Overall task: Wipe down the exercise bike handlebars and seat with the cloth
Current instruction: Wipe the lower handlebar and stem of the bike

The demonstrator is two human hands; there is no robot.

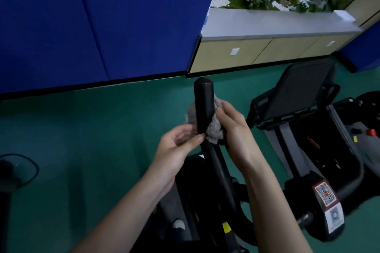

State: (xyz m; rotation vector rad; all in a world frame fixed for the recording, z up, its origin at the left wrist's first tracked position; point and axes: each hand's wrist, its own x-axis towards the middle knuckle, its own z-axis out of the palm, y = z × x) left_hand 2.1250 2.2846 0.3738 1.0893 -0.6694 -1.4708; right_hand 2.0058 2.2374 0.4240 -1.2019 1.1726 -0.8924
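Note:
A black upright handlebar grip rises in the middle of the view from the exercise bike frame below. A fluffy grey cloth is wrapped behind and around the grip. My right hand holds the cloth against the grip's right side. My left hand pinches the cloth's lower left edge beside the bar, thumb and fingers closed on it. The bike's seat is not visible.
The bike's console bracket and a post with QR-code stickers stand to the right. Green floor lies to the left, with a dark round object at the left edge. A blue padded wall and a cabinet are behind.

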